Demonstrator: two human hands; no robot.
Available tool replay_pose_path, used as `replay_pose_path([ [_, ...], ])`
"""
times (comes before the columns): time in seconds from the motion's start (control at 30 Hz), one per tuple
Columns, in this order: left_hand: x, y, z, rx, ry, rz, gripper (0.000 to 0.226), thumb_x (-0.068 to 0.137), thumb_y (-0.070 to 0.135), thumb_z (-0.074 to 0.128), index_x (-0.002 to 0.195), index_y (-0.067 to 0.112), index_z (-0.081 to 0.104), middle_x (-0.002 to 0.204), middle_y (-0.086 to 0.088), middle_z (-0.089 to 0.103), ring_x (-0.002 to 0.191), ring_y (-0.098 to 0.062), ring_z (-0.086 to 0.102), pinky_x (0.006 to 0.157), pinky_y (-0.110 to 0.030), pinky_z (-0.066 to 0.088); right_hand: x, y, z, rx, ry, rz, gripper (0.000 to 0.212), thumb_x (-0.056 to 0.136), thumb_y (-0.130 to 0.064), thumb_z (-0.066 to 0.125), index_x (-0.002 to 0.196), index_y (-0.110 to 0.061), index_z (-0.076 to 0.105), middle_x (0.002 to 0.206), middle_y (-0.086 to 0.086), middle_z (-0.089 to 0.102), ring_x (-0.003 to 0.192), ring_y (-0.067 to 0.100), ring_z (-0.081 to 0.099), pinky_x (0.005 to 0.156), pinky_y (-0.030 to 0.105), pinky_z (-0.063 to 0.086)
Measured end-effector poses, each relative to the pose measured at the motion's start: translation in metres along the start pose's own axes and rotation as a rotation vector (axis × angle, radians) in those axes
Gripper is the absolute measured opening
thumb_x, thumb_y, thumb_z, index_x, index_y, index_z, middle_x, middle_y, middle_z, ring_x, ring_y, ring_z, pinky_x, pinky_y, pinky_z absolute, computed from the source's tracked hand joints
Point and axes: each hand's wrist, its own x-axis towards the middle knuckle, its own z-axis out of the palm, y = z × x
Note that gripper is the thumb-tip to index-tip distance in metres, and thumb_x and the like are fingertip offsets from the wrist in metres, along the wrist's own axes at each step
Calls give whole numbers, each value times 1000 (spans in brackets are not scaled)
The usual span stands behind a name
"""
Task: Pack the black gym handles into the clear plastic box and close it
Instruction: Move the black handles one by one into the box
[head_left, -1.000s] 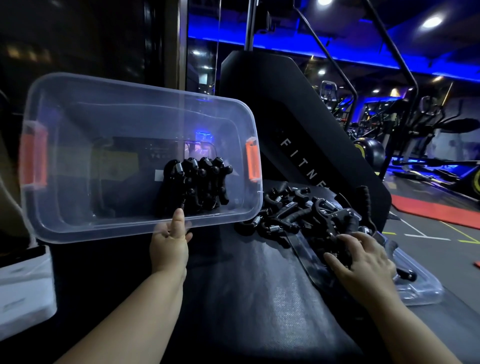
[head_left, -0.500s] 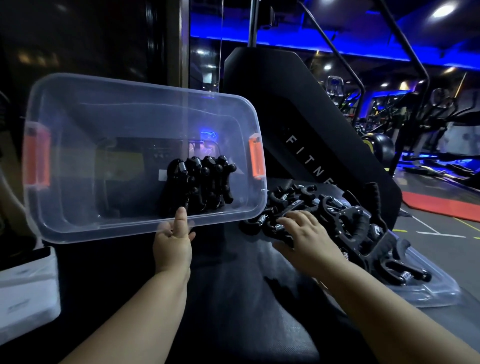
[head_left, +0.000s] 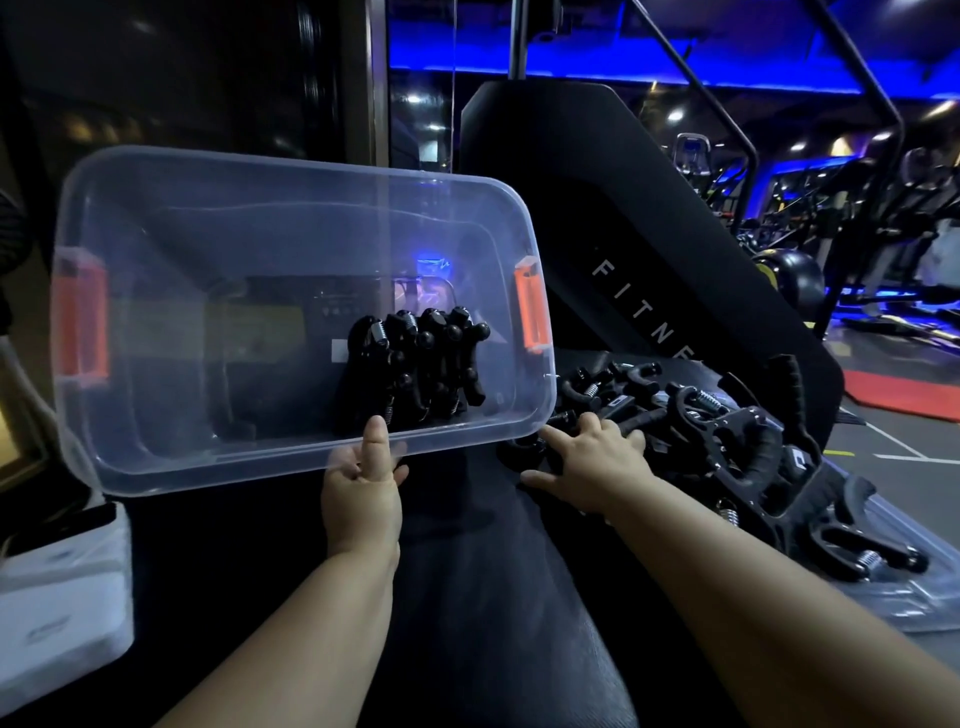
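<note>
**At the black deck — box tipped up, handles partly packed**

At the left of the view we see the clear plastic box (head_left: 208, 447) held tipped on its long side, its open mouth turned toward us. The left hand (head_left: 363, 493) grips the near lower rim. Its thumb lies up over the inside of the wall, and the other fingers curl behind it, showing faintly through the plastic. The orange latches (head_left: 531, 312) sit one at each short end of the box. Inside, a row of black gym handles (head_left: 415, 369) stands packed side by side just above the thumb, toward the right end, with their metal springs showing.

Just right of the box we see the loose handles (head_left: 727, 441) lying in a tangled heap on the black deck (head_left: 493, 597). The far end of the heap rests on the clear lid (head_left: 893, 603), which lies flat. The right hand (head_left: 592, 462) rests on the near left edge of that heap, its forefinger stretched toward the box's lower right corner. Its other fingers bend over the handles — we cannot tell whether they grip one.

Behind the heap rises a black panel (head_left: 597, 208) with pale letters. A white box (head_left: 57, 597) sits at the lower left, beside the deck.
</note>
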Motion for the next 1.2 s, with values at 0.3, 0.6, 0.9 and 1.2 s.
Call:
replay_pose_path([
  [0.3, 0, 0, 0, 0, -5, 5, 23, 96, 33, 49, 80, 17, 46, 89, 9, 59, 98, -24, 66, 89, -39, 52, -1, -2, -5, 28, -39, 9, 65, 74, -83, 40, 125, -43, 41, 124, 8, 40, 118, 32, 40, 98, 54, 27],
  [0.6, 2, -2, 0, -15, -12, -1, 25, 96, 33, 49, 79, 15, 45, 89, 10, 59, 100, -25, 66, 90, -40, 52, -36, 4, -11, 41, -13, -89, 66, 70, -86, 38, 122, -44, 45, 118, 3, 42, 115, 28, 42, 99, 47, 22],
  [0.9, 1, -1, -2, -6, -17, -12, 24, 95, 35, 50, 81, 15, 48, 86, 8, 61, 98, -23, 66, 91, -41, 52, -79, 5, -16, 101, -47, -167, 62, 73, -84, 34, 121, -46, 41, 116, -2, 40, 114, 24, 43, 101, 43, 22],
  [1.2, 1, -1, -5, 4, -21, -50, 23, 94, 35, 54, 80, 16, 51, 83, 2, 63, 87, -17, 65, 94, -44, 51, -124, 3, -10, 123, 100, -179, 76, 61, -87, 13, 120, -47, 39, 111, -10, 38, 113, 17, 41, 101, 35, 19],
])
